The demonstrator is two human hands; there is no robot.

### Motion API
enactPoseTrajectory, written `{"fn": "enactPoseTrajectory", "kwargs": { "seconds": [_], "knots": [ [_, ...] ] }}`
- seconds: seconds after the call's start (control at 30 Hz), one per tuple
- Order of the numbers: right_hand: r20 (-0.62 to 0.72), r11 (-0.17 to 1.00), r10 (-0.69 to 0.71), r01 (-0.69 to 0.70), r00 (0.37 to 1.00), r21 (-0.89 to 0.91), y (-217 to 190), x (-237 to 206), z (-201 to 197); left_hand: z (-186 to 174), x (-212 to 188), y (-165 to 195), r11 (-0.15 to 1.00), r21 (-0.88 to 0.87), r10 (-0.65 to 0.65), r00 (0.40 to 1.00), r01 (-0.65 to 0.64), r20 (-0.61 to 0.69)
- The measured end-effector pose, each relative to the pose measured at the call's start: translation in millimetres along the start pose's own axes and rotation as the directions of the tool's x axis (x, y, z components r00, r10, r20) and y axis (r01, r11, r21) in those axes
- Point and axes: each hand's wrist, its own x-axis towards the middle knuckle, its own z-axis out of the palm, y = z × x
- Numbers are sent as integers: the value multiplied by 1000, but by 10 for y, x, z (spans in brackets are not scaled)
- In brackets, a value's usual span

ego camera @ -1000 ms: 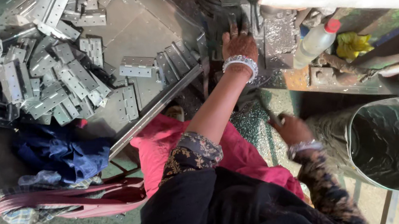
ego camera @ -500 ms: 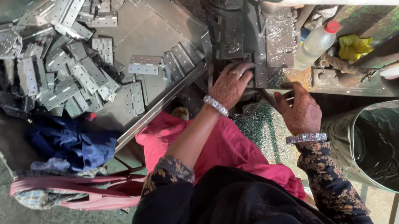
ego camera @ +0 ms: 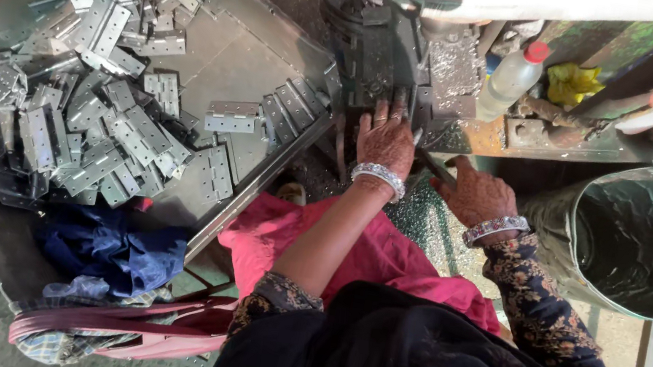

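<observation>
Steel hinges [ego camera: 89,116] heaped in the tray [ego camera: 276,57] beside you, your left hand [ego camera: 386,136] flat on the press [ego camera: 389,39], fingers together, your right hand [ego camera: 474,194] near the bucket [ego camera: 641,245], finger state unclear.

Many hinges [ego camera: 96,126], one bottle [ego camera: 510,80], one bucket [ego camera: 641,245].

The left hand [ego camera: 387,137] lies flat, fingers spread, against the base of a dark machine [ego camera: 381,38], a silver bangle at its wrist. The right hand [ego camera: 474,194] rests just beside it, lower, near a thin dark rod [ego camera: 436,167]; what it grips I cannot tell. To the left, a metal tray [ego camera: 216,57] carries a heap of grey metal hinges [ego camera: 89,116]. A plastic bottle [ego camera: 512,77] with a red cap stands on the rusty bench [ego camera: 520,138], a dark bucket [ego camera: 641,245] below.
</observation>
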Motion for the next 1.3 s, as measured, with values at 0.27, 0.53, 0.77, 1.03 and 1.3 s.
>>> {"fn": "enactPoseTrajectory", "kwargs": {
  "seconds": [0.27,0.53,0.77,1.03,1.3],
  "knots": [
    [89,998,53,-57,995,40,420,234,580,54,446,220,957,280,-129,975,75,181],
    [107,980,50,-69,993,184,741,289,1107,-10,361,119,993,92,-88,977,71,192],
    [102,1000,0,0,995,-5,686,166,1189,18,447,165,995,68,-84,986,75,145],
    [138,994,86,-95,987,58,827,323,984,-33,676,110,982,185,-113,920,45,376],
    [180,984,99,-123,979,129,748,220,1121,45,623,120,994,2,-110,991,110,73]
  ]
}}
